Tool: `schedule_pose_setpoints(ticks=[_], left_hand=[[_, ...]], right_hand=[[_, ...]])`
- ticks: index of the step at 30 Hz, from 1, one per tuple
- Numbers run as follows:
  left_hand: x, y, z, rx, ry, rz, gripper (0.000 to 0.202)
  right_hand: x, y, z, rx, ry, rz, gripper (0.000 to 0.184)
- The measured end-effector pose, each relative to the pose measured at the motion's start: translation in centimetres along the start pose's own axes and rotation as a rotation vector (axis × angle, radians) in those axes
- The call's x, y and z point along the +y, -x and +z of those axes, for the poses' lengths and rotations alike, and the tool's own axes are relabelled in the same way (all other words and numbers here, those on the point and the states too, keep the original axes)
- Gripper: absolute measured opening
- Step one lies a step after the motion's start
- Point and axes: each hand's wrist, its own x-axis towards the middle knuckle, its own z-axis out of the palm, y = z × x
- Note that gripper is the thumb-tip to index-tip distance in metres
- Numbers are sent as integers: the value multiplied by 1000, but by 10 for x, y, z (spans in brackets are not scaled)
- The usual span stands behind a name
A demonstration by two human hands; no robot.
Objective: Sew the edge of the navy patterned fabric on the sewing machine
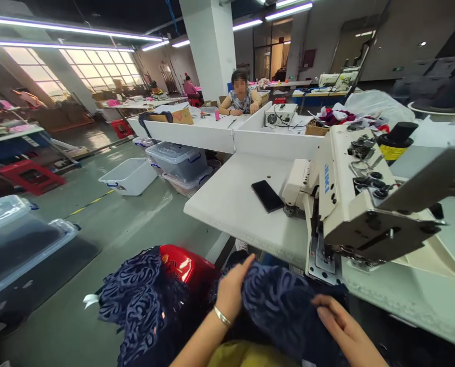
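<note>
Sewing workshop w/ white worktop (231, 204) & sewing machine (349, 204) at right; bottom center, left hand (233, 290) fingers grip navy lace fabric (280, 306), right hand (342, 326) flat on it—best kept taut, smooth.

Bright ceiling strip lights (70, 30), window (97, 69) glare left; edges warped (wide lens), corners soft.

Navy swirl-patterned lace fabric (284, 306), red basket (185, 265), black phone (267, 195)

Bare forearms; left wrist bracelet (222, 316) (thin, silver-toned); yellow garment (246, 355) below.
</note>
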Motion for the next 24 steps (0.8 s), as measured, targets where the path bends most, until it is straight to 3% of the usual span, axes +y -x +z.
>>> schedule_pose_setpoints(ticks=[3, 5, 8, 11, 13, 17, 21, 24], left_hand=[[-31, -20, -30, 35, -198, -164, 62], [-48, -28, -28, -1, -302, -239, 66], [-60, -24, 4, -129, -396, -298, 73], [-60, -15, 39, -284, -418, -291, 78], [-56, -15, 49, -343, -421, -273, 77], [-32, -29, 45, -385, -372, -155, 73], [26, -32, 52, -543, -113, 207, 32], [71, -20, 75, -658, 43, 413, 33]], right_hand=[[-1, -15, -12, 35, 85, -45, 43], [7, -16, -23, 93, 156, -55, 39], [37, -7, -30, 95, 286, -36, 35], [76, 8, -23, 84, 548, -10, 32], [97, 17, -16, 100, 677, -32, 27], [103, 30, -11, 94, 598, -118, 24], [72, 42, -17, 14, 270, -52, 33], [53, 52, -20, -46, 121, -53, 34]])
